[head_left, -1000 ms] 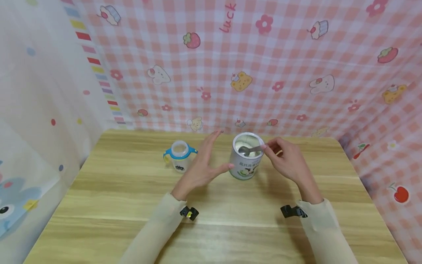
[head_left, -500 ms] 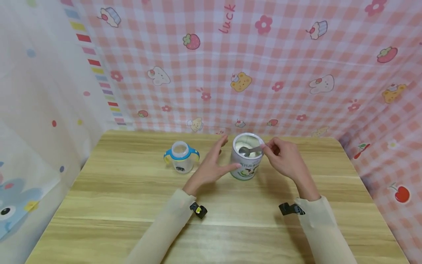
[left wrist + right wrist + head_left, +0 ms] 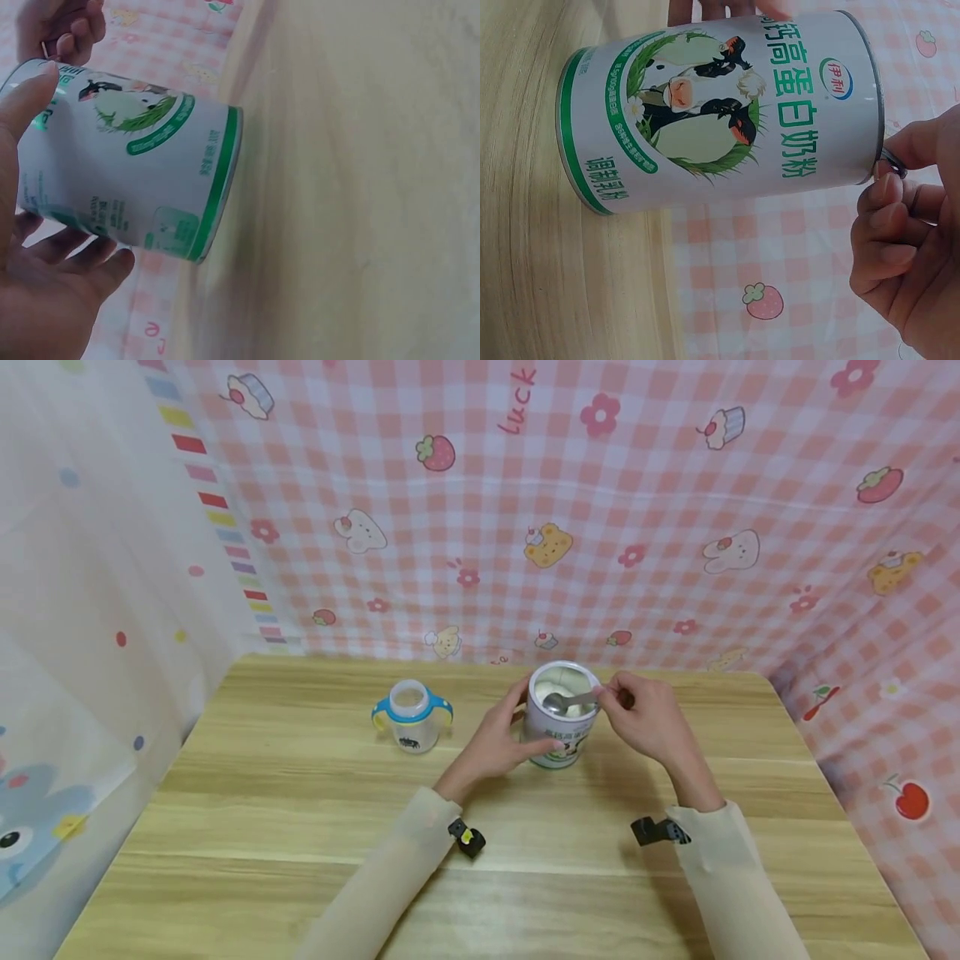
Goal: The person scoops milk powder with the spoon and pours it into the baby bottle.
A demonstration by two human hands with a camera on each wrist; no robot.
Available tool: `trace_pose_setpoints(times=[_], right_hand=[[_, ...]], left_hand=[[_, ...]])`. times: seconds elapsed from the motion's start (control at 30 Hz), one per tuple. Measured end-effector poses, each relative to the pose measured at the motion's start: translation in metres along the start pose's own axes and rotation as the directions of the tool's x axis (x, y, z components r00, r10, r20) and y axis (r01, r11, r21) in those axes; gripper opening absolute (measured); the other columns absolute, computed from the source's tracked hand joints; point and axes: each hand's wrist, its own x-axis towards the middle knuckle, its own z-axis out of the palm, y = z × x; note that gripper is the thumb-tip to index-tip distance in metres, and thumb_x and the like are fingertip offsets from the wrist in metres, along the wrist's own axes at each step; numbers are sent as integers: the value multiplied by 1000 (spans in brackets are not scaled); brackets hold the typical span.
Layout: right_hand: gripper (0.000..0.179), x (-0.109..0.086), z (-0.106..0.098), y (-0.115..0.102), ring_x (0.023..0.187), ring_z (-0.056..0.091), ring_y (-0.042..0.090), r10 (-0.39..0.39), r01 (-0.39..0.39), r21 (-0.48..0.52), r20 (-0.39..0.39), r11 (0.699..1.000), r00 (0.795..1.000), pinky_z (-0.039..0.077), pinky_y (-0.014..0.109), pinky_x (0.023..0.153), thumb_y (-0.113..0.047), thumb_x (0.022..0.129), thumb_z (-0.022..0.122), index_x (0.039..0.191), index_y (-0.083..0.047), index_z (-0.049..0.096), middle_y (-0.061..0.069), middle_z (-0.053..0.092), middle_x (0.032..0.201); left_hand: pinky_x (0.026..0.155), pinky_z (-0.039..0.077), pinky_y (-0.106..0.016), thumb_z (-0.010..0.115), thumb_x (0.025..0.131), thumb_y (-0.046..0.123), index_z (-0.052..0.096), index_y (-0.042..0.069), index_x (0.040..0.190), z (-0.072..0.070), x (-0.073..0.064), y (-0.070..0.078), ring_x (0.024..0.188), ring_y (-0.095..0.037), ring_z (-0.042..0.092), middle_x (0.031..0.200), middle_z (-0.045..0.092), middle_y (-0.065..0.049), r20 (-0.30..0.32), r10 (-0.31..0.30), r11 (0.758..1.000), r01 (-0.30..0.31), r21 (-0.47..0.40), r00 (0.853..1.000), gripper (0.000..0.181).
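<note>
An opened milk powder can (image 3: pixel 542 725), white with green print and a cow picture, stands upright on the table. My left hand (image 3: pixel 495 742) holds it from the left, its thumb on the front and the fingers bent round the far side. With finger and thumb, my right hand (image 3: pixel 645 717) pinches the handle end of a metal spoon (image 3: pixel 557 703) at the can's right rim. The spoon's bowl is over the pale powder inside the can. In the right wrist view, the can (image 3: pixel 705 120) hides all of the spoon but the handle end.
A baby bottle (image 3: pixel 415 732) with no lid, a blue collar and two handles stands left of the can. Behind the wooden table (image 3: pixel 525 893) hangs a pink checked cloth (image 3: pixel 480 510); a pale curtain (image 3: pixel 112 568) is on the left.
My left hand has moved right, from beside the bottle to the can, and its fingers have closed round it. The right hand and spoon have hardly moved.
</note>
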Motion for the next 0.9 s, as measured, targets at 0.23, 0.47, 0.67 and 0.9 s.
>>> trace_pose_setpoints(times=[0.23,0.47,0.67,0.9], right_hand=[[29,1,1,0,52,42,14,-18,19,47,-20,999,1000,33,24,45,-20,103,60,77,-9,66,2,51,60],[31,0,-2,0,53,42,12,-43,46,73,-33,996,999,33,24,45,-23,104,59,79,-9,70,2,53,61],[27,1,0,-1,50,41,10,-104,110,63,-98,992,990,33,23,44,-18,102,63,77,-10,71,0,53,58],[23,2,1,-6,49,40,10,-183,189,19,-166,982,969,33,23,44,-14,99,66,79,-5,72,-1,53,57]], left_hand=[[120,42,-46,86,85,32,28,36,160,5,0,-3,145,-21,44,155,47,1,-28,6,999,-8,-47,1000,95],[120,44,-44,85,85,34,29,37,159,6,0,-6,146,-19,44,157,46,4,-35,1,1000,-3,-31,999,93],[119,45,-46,84,86,36,29,36,159,7,0,-8,145,-21,45,156,46,3,-43,23,1000,-23,-15,999,92],[119,45,-47,84,86,34,28,37,158,7,-1,-7,146,-22,44,157,46,4,-46,32,999,-33,-13,998,91]])
